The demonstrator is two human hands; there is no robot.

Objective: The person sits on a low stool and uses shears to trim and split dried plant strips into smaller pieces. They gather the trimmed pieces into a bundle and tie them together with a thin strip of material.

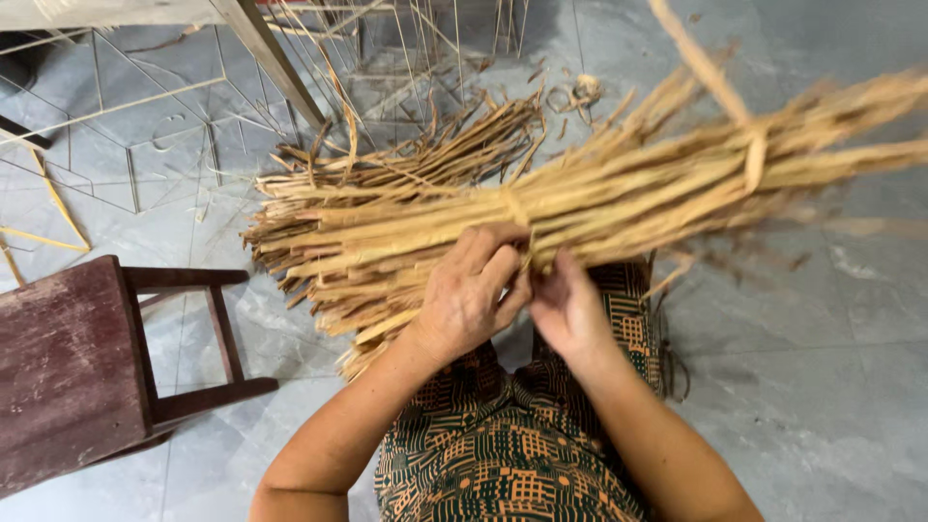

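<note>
While the bundle of split bamboo strips (580, 198) lies across the lap above the grey tile floor (822, 387), the left hand (474, 290) and right hand (565, 304) pinch its strip tie (515, 208) at mid-bundle; a loose pinch could let the tie slip, spilling strips toward the wooden stool (68, 367).

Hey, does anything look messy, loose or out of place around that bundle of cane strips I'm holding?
A few things. The bundle has ragged, uneven ends on its left side, with strips splaying out. One tie strip sticks up loose from the right binding. Short offcuts lie scattered on the floor. Both hands, left hand and right hand, grip the middle binding.
</note>
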